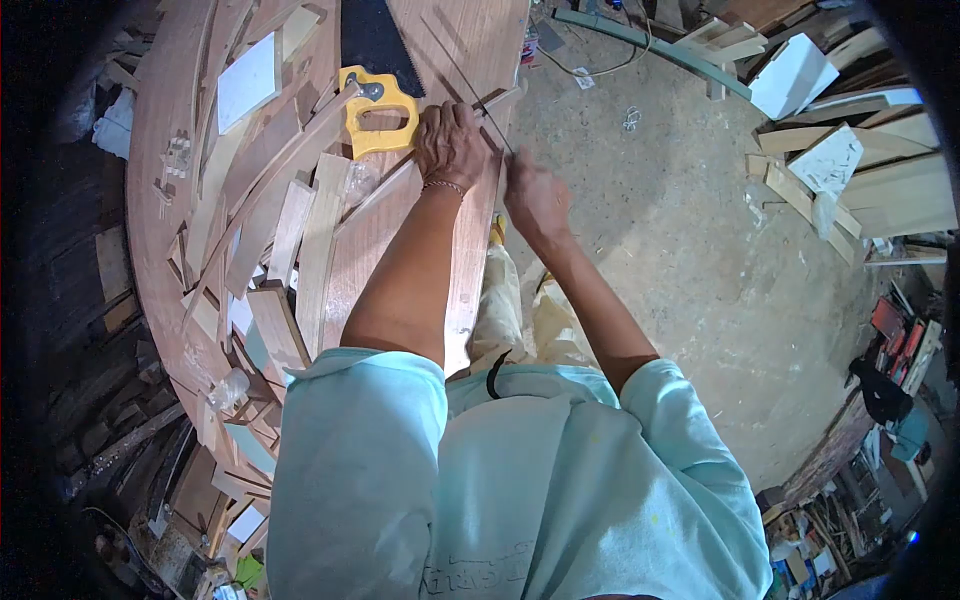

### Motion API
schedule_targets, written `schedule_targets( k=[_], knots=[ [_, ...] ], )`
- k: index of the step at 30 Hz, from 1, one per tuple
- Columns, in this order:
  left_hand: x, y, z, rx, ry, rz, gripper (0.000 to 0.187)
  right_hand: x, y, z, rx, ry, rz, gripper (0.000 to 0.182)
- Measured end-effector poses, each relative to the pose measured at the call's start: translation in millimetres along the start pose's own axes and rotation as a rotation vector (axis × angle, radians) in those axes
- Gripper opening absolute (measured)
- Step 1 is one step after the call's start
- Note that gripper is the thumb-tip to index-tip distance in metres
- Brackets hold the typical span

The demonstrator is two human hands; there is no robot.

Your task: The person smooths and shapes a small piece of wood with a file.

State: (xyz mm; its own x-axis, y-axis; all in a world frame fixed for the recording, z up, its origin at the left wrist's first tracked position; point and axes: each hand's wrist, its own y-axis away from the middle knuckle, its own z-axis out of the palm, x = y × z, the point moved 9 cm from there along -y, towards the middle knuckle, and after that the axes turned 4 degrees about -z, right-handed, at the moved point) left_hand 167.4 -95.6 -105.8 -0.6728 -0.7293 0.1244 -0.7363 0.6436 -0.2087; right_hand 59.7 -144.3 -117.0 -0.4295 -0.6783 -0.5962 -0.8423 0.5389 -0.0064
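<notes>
My left hand (450, 143) presses down on a narrow wooden strip (385, 195) that lies across the edge of the workbench, fingers curled over it. My right hand (537, 198), blurred by motion, is closed beyond the bench edge around the near end of what looks like a thin-bladed saw (497, 132). Its dark blade is seen nearly edge-on and crosses the strip close to my left fingers; the handle is hidden in the fist. Beside my left hand a handsaw (382, 112) with a yellow handle lies flat on the bench.
The wooden workbench (385, 290) carries many loose wood offcuts (290, 225) on its left part. A white board piece (248, 82) lies among them. Stacked boards (890, 180) and scraps stand at the right, past the concrete floor (660, 260). A green strip (650, 50) lies at the top.
</notes>
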Motion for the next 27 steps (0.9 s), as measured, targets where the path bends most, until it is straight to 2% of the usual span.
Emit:
schedule_targets(
  k=[3, 5, 6, 9, 10, 13, 15, 17, 19, 21, 25, 27],
  knots=[
    [0.6, 4.9, -0.2, -0.015, 0.061, -0.015, 0.011, 18.4, 34.4, -4.1, -0.092, 0.020, 0.128, 0.020],
    [4.4, 5.8, -10.6, 0.127, 0.058, 0.039, 0.012, 5.2, 30.4, -22.3, -0.024, 0.003, 0.073, 0.019],
    [2.1, 2.2, -4.7, 0.034, 0.062, 0.011, 0.013, 4.8, 24.7, -26.4, -0.009, 0.000, 0.067, 0.019],
    [0.8, 2.0, -1.7, 0.001, 0.062, -0.007, 0.010, 9.2, 28.8, -28.7, -0.030, 0.047, 0.066, 0.020],
    [-0.5, 1.5, 4.0, -0.049, 0.007, -0.020, 0.013, 7.6, 27.1, -32.6, 0.026, 0.028, 0.045, 0.020],
    [1.6, 2.5, -3.6, 0.030, -0.063, -0.004, 0.012, -5.5, 12.8, -39.6, 0.076, -0.022, 0.028, 0.021],
    [1.4, -1.7, -1.3, -0.005, -0.032, -0.019, 0.011, -7.5, -4.8, -39.3, 0.087, -0.043, 0.031, 0.022],
    [-1.2, 1.4, 1.9, 0.000, -0.009, -0.017, 0.011, -1.0, -19.7, -22.3, -0.013, -0.014, 0.094, 0.025],
    [-2.8, 0.9, 4.4, 0.001, -0.013, -0.020, 0.012, -2.6, -29.0, -19.2, -0.015, -0.013, 0.089, 0.027],
    [-1.3, 2.0, 2.3, 0.043, -0.057, -0.004, 0.011, -7.6, -34.6, -18.8, -0.018, -0.042, 0.037, 0.026],
    [-4.1, 2.4, 7.5, 0.002, -0.009, -0.020, 0.012, -11.9, -41.2, -12.8, 0.009, -0.050, -0.046, 0.028],
    [-4.8, 7.8, 5.2, 0.197, -0.053, 0.033, 0.014, -8.3, -40.5, -4.7, -0.012, 0.096, -0.015, 0.027]
  ],
)
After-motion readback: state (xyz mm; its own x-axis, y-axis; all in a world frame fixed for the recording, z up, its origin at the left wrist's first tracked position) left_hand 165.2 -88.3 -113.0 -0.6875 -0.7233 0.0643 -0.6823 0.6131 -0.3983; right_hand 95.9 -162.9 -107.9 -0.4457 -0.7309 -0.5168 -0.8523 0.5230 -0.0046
